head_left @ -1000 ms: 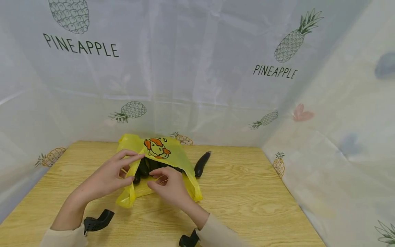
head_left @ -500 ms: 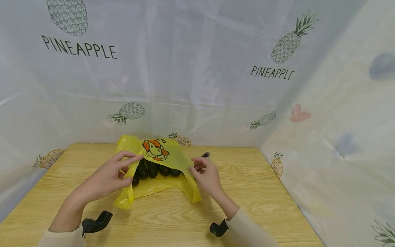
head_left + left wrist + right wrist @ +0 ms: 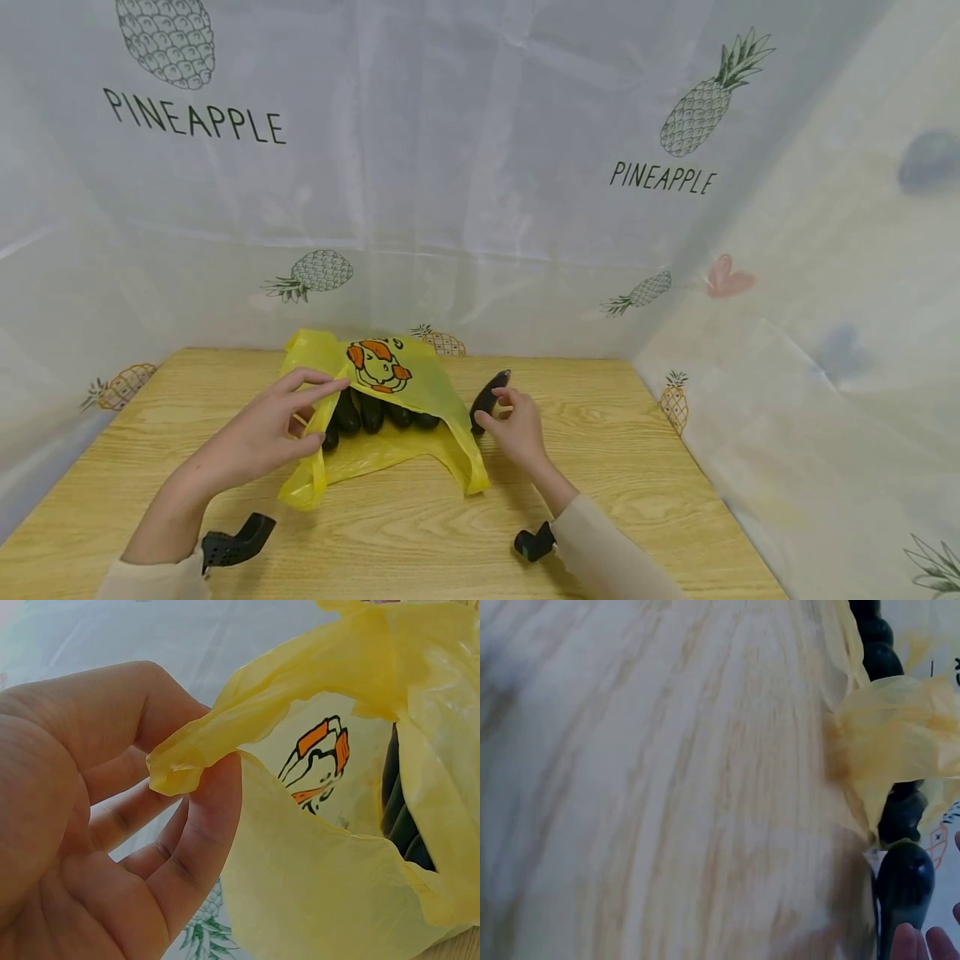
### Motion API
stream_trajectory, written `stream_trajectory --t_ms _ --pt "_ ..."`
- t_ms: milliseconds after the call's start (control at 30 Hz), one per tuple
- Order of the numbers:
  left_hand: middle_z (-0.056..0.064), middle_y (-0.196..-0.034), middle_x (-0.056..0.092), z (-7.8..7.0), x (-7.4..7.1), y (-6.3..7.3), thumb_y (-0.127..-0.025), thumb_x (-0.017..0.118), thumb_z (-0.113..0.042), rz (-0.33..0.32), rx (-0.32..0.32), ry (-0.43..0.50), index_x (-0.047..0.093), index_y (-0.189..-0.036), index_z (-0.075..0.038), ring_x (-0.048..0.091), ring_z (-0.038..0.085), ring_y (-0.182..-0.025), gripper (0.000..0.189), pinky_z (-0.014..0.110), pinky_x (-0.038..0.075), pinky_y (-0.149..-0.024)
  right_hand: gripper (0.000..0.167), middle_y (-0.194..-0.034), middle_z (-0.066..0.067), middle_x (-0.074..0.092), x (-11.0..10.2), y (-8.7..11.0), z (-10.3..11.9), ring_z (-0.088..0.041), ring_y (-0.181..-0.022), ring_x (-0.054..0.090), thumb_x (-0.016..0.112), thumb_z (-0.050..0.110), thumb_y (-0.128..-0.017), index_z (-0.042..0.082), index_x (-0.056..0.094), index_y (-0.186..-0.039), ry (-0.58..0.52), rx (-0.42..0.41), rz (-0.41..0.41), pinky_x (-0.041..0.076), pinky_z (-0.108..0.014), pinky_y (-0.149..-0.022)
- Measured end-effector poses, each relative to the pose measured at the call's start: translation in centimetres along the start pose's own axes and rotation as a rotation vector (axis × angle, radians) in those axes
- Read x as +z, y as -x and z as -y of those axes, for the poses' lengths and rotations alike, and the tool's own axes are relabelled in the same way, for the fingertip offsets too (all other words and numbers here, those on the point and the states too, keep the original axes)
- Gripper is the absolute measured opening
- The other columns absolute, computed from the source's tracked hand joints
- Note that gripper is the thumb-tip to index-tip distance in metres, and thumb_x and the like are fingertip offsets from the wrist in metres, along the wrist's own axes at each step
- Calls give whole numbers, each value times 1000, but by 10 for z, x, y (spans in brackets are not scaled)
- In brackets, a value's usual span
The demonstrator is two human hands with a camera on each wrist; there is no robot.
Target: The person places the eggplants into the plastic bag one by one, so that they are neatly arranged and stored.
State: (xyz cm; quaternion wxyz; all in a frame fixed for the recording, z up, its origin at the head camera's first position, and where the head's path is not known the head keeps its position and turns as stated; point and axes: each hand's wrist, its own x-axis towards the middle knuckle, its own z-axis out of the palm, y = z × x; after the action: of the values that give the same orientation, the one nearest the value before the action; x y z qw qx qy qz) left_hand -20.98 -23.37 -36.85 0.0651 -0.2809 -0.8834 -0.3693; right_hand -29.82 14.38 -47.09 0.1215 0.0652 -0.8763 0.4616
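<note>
A yellow plastic bag [image 3: 420, 362] with an orange and black cartoon print lies on its side, its mouth facing me. Several dark eggplants [image 3: 371, 412] show inside the opening. My left hand [image 3: 258, 429] pinches the bag's left handle [image 3: 225, 727] between thumb and fingers. One more eggplant [image 3: 486, 400] lies on the table just right of the bag. Beside it is my right hand [image 3: 522, 429], thumb and fingers apart around its near side. In the right wrist view, fingertips [image 3: 905, 942] overlap this eggplant [image 3: 904, 881]; whether they touch it I cannot tell.
The wooden table [image 3: 600, 492] stretches in front of and to the right of the bag. A pale curtain [image 3: 480, 167] printed with pineapples hangs behind the table and along its sides. Black wrist mounts [image 3: 236, 542] sit below both forearms.
My right hand has moved from the bag's mouth to the right, over to the loose eggplant. The bag's opening and the eggplants in it now show more. My left hand has stayed put.
</note>
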Motion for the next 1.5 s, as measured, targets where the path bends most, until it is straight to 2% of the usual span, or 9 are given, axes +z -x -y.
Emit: stream_trajectory --t_ms 133,467,600,733,967,1200,1500 --pt "9 -147 47 0 0 0 -92 76 4 2 2 1 53 -157 -8 51 7 -86 70 24 54 -71 56 -122 -24 59 7 0 -3 -29 -94 69 85 22 -92 -2 63 -139 22 27 0 63 -40 -75" --pt "10 -148 47 -2 -1 -1 -92 76 4 3 -1 -11 53 -157 -7 52 6 -86 69 25 54 -71 62 -118 -22 58 19 -4 -6 -24 -88 60 88 24 -90 -1 60 -140 57 77 -12 57 -39 -73" --pt "9 -148 47 -2 0 -1 -92 76 3 1 -1 -29 53 -158 -9 52 6 -86 70 25 54 -71 62 -116 -21 59 17 -5 -9 -26 -90 60 87 21 -90 0 60 -141 72 98 -17 56 -41 -75" --pt "10 -148 48 -2 0 -2 -92 76 3 2 4 -30 53 -157 -8 52 6 -86 70 25 54 -72 59 -118 -21 63 12 -5 -10 -32 -100 66 84 15 -92 0 59 -144 68 114 -13 60 -47 -83" --pt "9 -148 48 -2 0 -1 -92 76 4 3 4 -17 53 -157 -7 52 6 -87 70 25 54 -72 56 -119 -21 67 3 -5 -12 -31 -98 68 78 6 -89 0 63 -142 40 140 8 61 -43 -78" --pt "9 -148 48 0 0 1 -92 76 4 4 3 -13 53 -157 -8 51 6 -86 69 25 54 -72 58 -118 -20 70 6 -6 -12 -31 -100 71 79 9 -90 0 61 -145 36 130 62 62 -41 -78" --pt "8 -149 47 -1 -2 1 -94 75 3 5 -1 -10 53 -158 -8 51 6 -86 69 25 52 -71 51 -116 -20 73 7 -8 -9 -31 -100 72 78 7 -89 1 67 -139 68 102 94 62 -42 -79"
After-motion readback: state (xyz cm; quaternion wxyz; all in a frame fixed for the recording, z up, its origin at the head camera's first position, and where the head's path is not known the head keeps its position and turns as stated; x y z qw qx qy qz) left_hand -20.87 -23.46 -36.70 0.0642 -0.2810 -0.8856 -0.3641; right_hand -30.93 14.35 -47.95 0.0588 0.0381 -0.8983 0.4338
